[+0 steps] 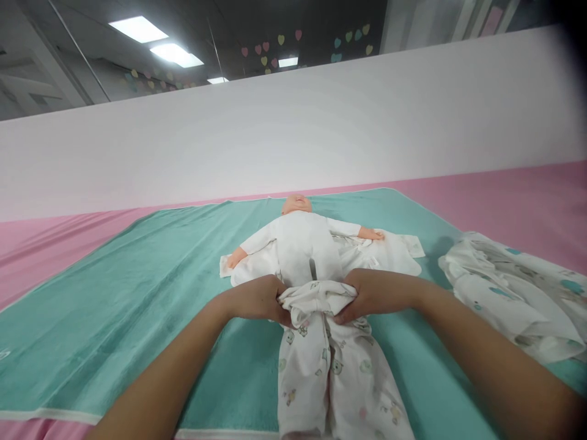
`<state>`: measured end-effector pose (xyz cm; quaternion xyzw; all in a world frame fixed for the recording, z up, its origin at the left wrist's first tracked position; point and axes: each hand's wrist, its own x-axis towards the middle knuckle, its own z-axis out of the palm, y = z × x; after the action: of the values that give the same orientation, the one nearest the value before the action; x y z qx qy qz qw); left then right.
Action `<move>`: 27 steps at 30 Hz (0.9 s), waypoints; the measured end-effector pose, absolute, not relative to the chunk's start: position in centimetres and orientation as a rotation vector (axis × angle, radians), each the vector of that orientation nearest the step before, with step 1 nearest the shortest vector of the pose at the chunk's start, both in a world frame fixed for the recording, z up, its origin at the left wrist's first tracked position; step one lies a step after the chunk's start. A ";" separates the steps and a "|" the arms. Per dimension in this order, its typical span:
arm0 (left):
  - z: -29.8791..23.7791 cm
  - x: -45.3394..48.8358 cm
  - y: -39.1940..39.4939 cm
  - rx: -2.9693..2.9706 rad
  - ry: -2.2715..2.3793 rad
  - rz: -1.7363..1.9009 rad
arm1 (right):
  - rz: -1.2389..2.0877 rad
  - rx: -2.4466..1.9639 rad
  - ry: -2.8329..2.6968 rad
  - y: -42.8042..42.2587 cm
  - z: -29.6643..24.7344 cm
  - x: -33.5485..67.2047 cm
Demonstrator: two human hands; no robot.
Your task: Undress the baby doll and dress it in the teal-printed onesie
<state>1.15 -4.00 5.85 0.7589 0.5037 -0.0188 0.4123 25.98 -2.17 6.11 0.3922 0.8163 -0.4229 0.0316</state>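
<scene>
A baby doll in a white bodysuit lies on its back, with its head pointing away from me and its arms spread. Under its shoulders is a white cloth. My left hand and my right hand both grip the bunched top of a white garment with a small animal print, right at the doll's legs. The bunched fabric hides the doll's lower legs and feet. The rest of the printed garment trails toward me across the towel.
A teal towel with a pale border covers the pink padded surface. A crumpled white printed cloth lies at the right, partly on the towel. A tall white panel rises behind, with paper hearts on the wall beyond.
</scene>
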 end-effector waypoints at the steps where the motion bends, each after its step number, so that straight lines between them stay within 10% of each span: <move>1: 5.8 1.1 -4.0 1.909 1.268 -0.046 | -1.299 1.210 2.514 -2.2 6.1 26.0; 27: 5.9 1.2 -4.0 1.921 1.276 -0.054 | -1.293 1.220 2.507 -2.1 5.9 26.0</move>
<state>1.17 -4.01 5.86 0.7614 0.5057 -0.0216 0.4052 26.03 -2.11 5.93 0.3968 0.8151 -0.4206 0.0341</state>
